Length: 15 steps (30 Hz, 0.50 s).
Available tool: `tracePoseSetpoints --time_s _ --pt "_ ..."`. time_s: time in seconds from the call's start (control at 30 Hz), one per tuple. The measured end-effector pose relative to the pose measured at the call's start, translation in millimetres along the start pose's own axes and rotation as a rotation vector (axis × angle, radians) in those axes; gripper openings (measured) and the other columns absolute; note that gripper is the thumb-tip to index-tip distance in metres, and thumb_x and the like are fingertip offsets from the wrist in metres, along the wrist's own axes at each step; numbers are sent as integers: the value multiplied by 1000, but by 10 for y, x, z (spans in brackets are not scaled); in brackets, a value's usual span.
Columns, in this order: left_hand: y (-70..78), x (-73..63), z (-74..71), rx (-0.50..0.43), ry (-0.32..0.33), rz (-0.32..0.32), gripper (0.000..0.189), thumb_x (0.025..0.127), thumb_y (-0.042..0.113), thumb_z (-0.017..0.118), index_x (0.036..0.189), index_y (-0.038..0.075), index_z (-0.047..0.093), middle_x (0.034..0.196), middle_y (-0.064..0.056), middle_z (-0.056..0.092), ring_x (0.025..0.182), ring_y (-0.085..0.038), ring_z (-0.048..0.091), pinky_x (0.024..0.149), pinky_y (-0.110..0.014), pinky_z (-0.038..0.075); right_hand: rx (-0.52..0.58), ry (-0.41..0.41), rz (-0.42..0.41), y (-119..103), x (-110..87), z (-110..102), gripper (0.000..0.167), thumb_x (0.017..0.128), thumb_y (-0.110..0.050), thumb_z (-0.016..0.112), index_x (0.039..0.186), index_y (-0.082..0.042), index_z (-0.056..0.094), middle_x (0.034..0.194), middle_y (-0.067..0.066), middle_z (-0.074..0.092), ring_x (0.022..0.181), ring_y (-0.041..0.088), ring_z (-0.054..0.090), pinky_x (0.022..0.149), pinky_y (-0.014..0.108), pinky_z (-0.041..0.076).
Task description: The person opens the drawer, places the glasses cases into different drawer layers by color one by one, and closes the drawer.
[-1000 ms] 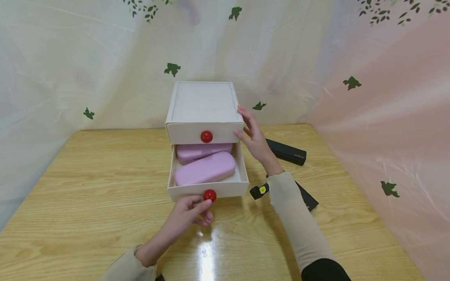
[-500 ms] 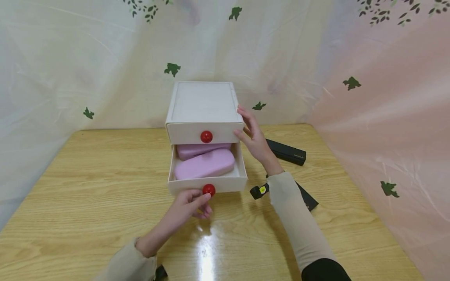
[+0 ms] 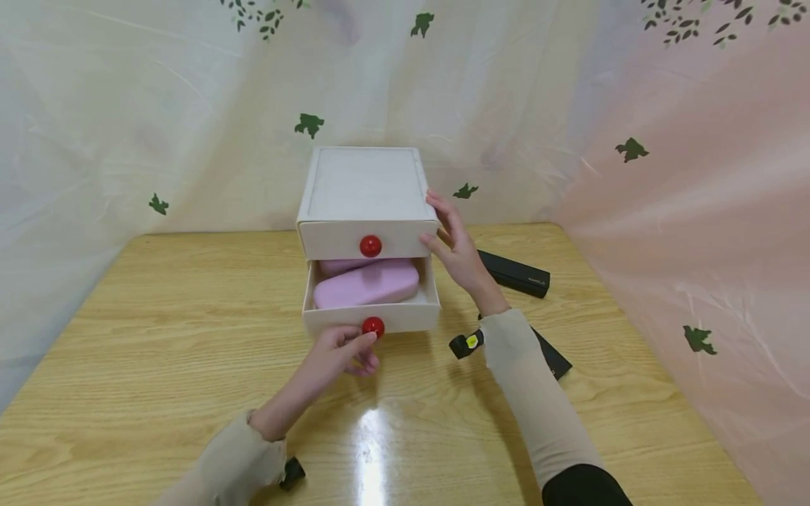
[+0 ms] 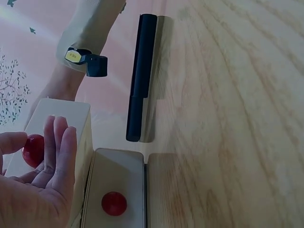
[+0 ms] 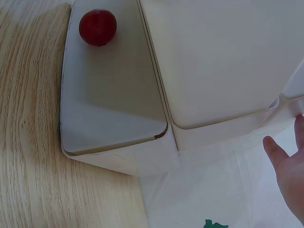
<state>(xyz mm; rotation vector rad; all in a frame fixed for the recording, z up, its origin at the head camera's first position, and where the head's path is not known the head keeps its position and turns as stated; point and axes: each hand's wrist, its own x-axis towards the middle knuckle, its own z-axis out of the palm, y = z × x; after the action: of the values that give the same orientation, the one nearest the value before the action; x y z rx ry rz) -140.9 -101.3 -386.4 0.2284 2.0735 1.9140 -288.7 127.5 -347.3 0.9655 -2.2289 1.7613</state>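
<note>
A white drawer cabinet (image 3: 367, 184) stands at the back of the table, with red ball knobs on its drawers. My left hand (image 3: 338, 355) pinches the red drawer knob (image 3: 373, 327) of a partly pulled-out drawer (image 3: 405, 318); the thumb and fingers on it show in the left wrist view. Inside lie two lilac oblong cases, the front one (image 3: 367, 283) slanting across the rear one (image 3: 338, 267). My right hand (image 3: 458, 249) rests on the cabinet's right side, thumb near the front edge and fingers extended along the side. A lower drawer front (image 4: 118, 175) is closed.
Right of the cabinet lies a long black box (image 3: 515, 273). A second black box (image 3: 553, 353) is partly hidden behind the right sleeve. A pale curtain (image 3: 221, 126) with leaf prints hangs behind the wooden table (image 3: 190, 337).
The drawer has slid further into the cabinet, with my left hand moving forward on its knob. More of the rear lilac case is covered. My right hand keeps its place.
</note>
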Motion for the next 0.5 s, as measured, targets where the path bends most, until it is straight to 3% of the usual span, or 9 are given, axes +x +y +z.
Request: tracePoseSetpoints --time_s 0.07,0.3,0.5 --pt "-3 28 -13 -3 7 -2 31 99 15 52 99 -15 57 71 0 66 67 -9 64 69 -35 60 -5 0 -5 5 -3 1 57 99 -19 55 150 -16 29 162 -8 18 150 18 20 117 59 22" --pt "-9 108 -45 4 24 -8 29 100 15 51 99 -13 59 70 1 66 67 -10 64 68 -33 60 13 -9 49 -286 -49 33 57 98 0 50 149 -5 27 163 6 15 151 27 17 119 58 19" --pt "4 172 -59 21 44 2 28 100 15 51 95 -12 59 70 1 66 66 -10 65 70 -38 60 7 -7 52 -297 -46 30 57 98 0 50 149 -4 26 163 7 14 151 27 17 119 58 20"
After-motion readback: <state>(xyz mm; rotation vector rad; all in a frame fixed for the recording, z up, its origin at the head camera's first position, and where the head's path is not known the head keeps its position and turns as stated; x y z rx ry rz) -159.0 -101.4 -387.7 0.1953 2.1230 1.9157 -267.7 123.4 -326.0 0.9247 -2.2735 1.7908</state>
